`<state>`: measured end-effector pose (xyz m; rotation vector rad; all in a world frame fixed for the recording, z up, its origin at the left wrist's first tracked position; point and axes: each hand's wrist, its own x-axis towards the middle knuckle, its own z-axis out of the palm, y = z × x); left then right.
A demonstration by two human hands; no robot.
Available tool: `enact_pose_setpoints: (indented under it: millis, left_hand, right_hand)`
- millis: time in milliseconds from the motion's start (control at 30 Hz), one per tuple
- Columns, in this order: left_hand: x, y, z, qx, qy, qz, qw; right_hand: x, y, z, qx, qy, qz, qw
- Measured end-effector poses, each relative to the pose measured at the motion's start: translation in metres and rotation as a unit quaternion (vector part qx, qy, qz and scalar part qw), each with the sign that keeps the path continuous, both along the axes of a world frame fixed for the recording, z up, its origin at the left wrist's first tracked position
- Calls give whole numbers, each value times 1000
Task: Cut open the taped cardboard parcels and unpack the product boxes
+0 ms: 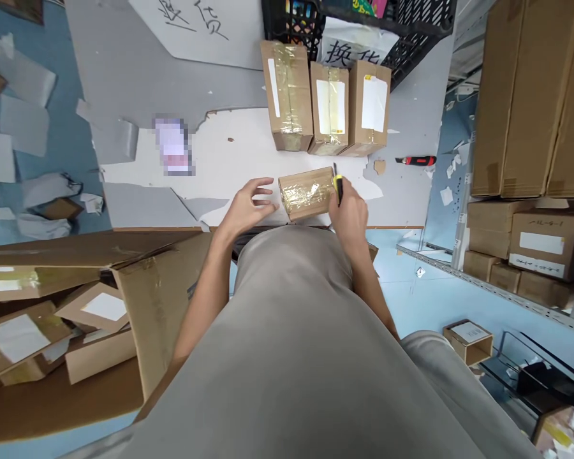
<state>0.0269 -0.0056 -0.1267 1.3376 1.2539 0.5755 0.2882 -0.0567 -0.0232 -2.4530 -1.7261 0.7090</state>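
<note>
A small cardboard box [307, 193] wrapped in shiny clear tape lies on the table near its front edge, between my hands. My right hand [349, 213] is closed around a yellow and black utility knife [338, 183]. The knife's blade points away from me, beside the box's right end. To the left of the box, my left hand [249, 207] is open, its fingers curved toward the box with nothing in them. Whether the fingertips touch the cardboard is hard to see.
Three taped boxes [329, 105] stand behind, before a black plastic crate [397, 25]. A red and black cutter [415, 160] lies at right. At left sits a blurred-out item [173, 145]. A large carton [162, 306] of boxes stands lower left; shelved cartons [526, 95] are at right.
</note>
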Motion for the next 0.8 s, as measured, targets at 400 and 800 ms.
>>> enact_pose_setpoints:
  millis: [400, 800]
  left_hand:
    - [28, -27, -20, 120, 67, -76, 988]
    - [27, -34, -24, 150, 86, 3, 985]
  right_hand:
    - [48, -17, -88, 80, 95, -77, 989]
    - [44, -14, -85, 87, 112, -71, 987]
